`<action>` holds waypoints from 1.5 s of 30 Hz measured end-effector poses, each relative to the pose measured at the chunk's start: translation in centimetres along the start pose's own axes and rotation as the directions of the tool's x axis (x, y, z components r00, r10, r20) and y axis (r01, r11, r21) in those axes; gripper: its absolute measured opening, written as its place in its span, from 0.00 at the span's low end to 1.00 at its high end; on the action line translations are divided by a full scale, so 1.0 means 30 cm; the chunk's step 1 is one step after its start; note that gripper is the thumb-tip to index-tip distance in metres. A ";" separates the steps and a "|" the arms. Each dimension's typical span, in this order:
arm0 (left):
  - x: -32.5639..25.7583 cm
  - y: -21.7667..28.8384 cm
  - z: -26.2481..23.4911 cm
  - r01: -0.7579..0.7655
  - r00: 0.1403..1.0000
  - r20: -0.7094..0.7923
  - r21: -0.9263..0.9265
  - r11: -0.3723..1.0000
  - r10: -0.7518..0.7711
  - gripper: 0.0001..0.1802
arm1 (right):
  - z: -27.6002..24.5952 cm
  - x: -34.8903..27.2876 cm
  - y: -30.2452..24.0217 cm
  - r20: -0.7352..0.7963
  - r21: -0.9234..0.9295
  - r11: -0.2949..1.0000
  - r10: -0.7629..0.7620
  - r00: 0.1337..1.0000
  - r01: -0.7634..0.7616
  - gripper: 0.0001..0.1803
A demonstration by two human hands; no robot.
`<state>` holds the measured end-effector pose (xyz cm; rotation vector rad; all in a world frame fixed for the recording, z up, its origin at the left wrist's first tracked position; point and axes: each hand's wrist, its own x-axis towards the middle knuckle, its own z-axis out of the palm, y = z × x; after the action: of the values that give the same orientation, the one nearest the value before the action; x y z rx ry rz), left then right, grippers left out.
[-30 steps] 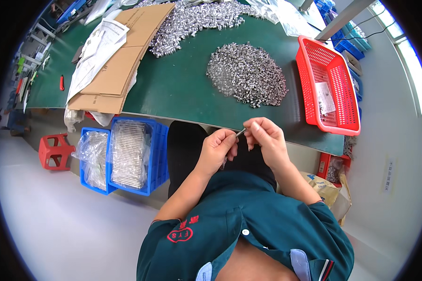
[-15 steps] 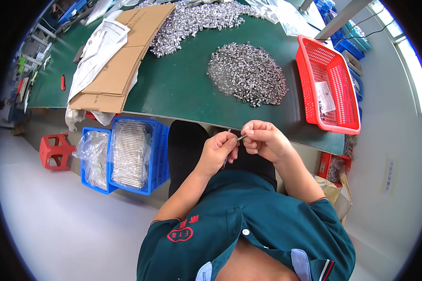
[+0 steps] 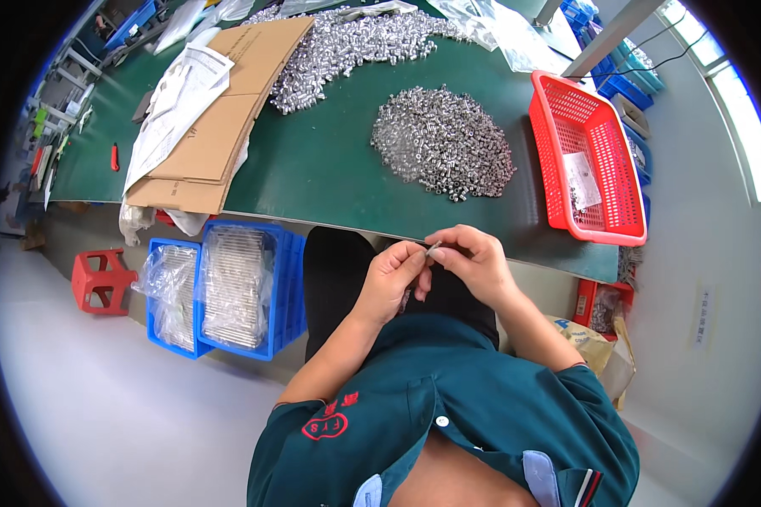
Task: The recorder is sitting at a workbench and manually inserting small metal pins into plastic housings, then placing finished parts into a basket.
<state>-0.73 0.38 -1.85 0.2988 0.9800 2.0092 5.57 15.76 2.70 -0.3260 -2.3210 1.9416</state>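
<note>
Small silver metal pin (image 3: 434, 249): pinched betw. fingertips of left hand (image 3: 395, 275) & right hand (image 3: 473, 258), above lap at green table (image 3: 330, 169) edge. Grey pile of metal parts (image 3: 444, 142) large; red plastic basket (image 3: 583, 160) nearly empty — most work left, I'd judge.

Factory assembly bench (image 3: 330, 169); heaped metal parts (image 3: 444, 142); plastic crates (image 3: 245, 291)

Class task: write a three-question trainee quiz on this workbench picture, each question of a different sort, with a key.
1. True or false: the red basket sits on the floor.
2. What do the left hand and right hand pinch between them? A) scissors B) small metal part C) paper
3. Fill in: the nearer pile of metal parts lies on a ____ table.

Key: 1 false, it is on the table; 2 B; 3 green.
</note>
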 end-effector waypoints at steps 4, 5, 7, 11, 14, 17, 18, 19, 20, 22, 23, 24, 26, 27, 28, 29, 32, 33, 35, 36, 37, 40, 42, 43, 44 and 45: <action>0.005 -0.003 -0.028 -0.020 0.999 -0.030 -0.013 1.000 0.020 0.09 | -0.082 0.070 -0.004 -0.239 -0.544 0.820 -0.354 0.904 0.177 0.12; 0.005 -0.005 -0.031 -0.024 0.999 -0.032 -0.015 1.000 0.023 0.09 | -0.100 0.083 0.009 -0.243 -0.592 0.791 -0.360 0.901 0.157 0.12; 0.006 -0.007 -0.035 -0.023 0.999 -0.049 0.004 1.000 0.023 0.10 | -0.115 0.108 0.045 -0.240 -0.653 0.736 -0.421 0.875 0.175 0.11; 0.003 -0.006 -0.042 -0.019 0.997 -0.069 0.012 1.000 0.019 0.10 | -0.104 0.122 0.060 -0.175 -0.746 0.639 -0.461 0.870 0.188 0.10; 0.001 -0.007 -0.043 -0.019 0.997 -0.076 0.013 1.000 0.020 0.10 | -0.099 0.127 0.060 -0.182 -0.775 0.606 -0.485 0.855 0.179 0.08; 0.000 -0.009 -0.046 -0.009 0.997 -0.079 0.016 1.000 0.011 0.10 | -0.100 0.131 0.065 -0.199 -0.764 0.628 -0.446 0.873 0.146 0.06; 0.001 -0.011 -0.046 -0.009 0.997 -0.077 0.017 1.000 0.010 0.10 | -0.102 0.132 0.066 -0.197 -0.767 0.625 -0.443 0.875 0.143 0.06; 0.001 -0.013 -0.046 -0.008 0.997 -0.075 0.019 1.000 0.009 0.10 | -0.104 0.132 0.067 -0.195 -0.770 0.622 -0.440 0.877 0.140 0.06; 0.001 -0.013 -0.045 -0.007 0.997 -0.075 0.018 1.000 0.009 0.10 | -0.105 0.132 0.064 -0.195 -0.771 0.622 -0.439 0.877 0.140 0.06; 0.001 -0.012 -0.044 -0.015 0.996 -0.082 0.039 0.999 0.018 0.10 | -0.100 0.132 0.051 -0.211 -0.757 0.644 -0.400 0.892 0.111 0.06; 0.001 -0.013 -0.045 -0.015 0.996 -0.082 0.038 0.999 0.018 0.10 | -0.096 0.133 0.047 -0.210 -0.756 0.645 -0.400 0.892 0.110 0.06; 0.002 -0.013 -0.045 -0.017 0.996 -0.085 0.047 0.999 0.021 0.10 | -0.091 0.134 0.042 -0.231 -0.754 0.651 -0.380 0.896 0.082 0.07; 0.002 -0.014 -0.045 -0.020 0.996 -0.088 0.056 0.998 0.025 0.10 | -0.086 0.135 0.043 -0.252 -0.751 0.658 -0.360 0.898 0.053 0.07; 0.001 -0.013 -0.044 -0.019 0.995 -0.094 0.069 0.997 0.026 0.10 | -0.084 0.137 0.050 -0.255 -0.764 0.643 -0.377 0.890 0.053 0.07; 0.001 -0.012 -0.044 -0.019 0.995 -0.100 0.082 0.996 0.027 0.11 | -0.083 0.138 0.055 -0.258 -0.777 0.628 -0.394 0.882 0.053 0.07; 0.001 -0.013 -0.043 -0.018 0.995 -0.100 0.083 0.996 0.026 0.11 | -0.083 0.137 0.057 -0.259 -0.776 0.628 -0.394 0.882 0.053 0.07; 0.002 -0.016 -0.045 -0.018 0.994 -0.105 0.092 0.996 0.028 0.11 | -0.083 0.133 0.057 -0.259 -0.776 0.629 -0.399 0.880 0.057 0.06; 0.002 -0.018 -0.047 -0.026 0.994 -0.105 0.100 0.995 0.036 0.11 | -0.082 0.128 0.052 -0.286 -0.729 0.683 -0.351 0.891 0.035 0.06; 0.007 -0.020 -0.050 -0.031 0.993 -0.107 0.107 0.994 0.042 0.11 | -0.083 0.113 0.039 -0.309 -0.678 0.735 -0.299 0.903 0.011 0.05; 0.008 -0.019 -0.049 -0.040 0.993 -0.104 0.137 0.990 0.054 0.11 | -0.085 0.099 0.028 -0.305 -0.476 0.879 -0.166 0.938 0.000 0.05; 0.008 -0.019 -0.047 -0.048 0.993 -0.099 0.166 0.985 0.065 0.10 | -0.086 0.089 0.024 -0.267 -0.245 0.969 -0.035 0.963 -0.032 0.05; 0.011 -0.016 -0.041 -0.058 0.993 -0.088 0.200 0.978 0.077 0.10 | -0.085 0.071 0.015 0.105 0.538 0.790 0.282 0.954 -0.293 0.04; 0.010 -0.020 -0.037 -0.056 0.993 -0.087 0.222 0.973 0.077 0.10 | -0.073 0.061 0.023 0.236 0.629 0.676 0.304 0.923 -0.384 0.03; 0.010 -0.020 -0.036 -0.058 0.993 -0.087 0.246 0.968 0.082 0.10 | -0.068 0.058 0.027 0.272 0.635 0.649 0.320 0.908 -0.419 0.03; 0.009 -0.020 -0.035 -0.057 0.993 -0.087 0.246 0.968 0.080 0.10 | -0.065 0.055 0.036 0.309 0.671 0.593 0.322 0.895 -0.445 0.02; 0.008 -0.019 -0.034 -0.051 0.993 -0.090 0.266 0.963 0.077 0.09 | -0.062 0.054 0.041 0.311 0.672 0.591 0.322 0.894 -0.447 0.02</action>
<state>-1.07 0.20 -2.98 0.3807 1.3209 1.9669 4.49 18.10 1.74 -0.6454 -1.3687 3.0055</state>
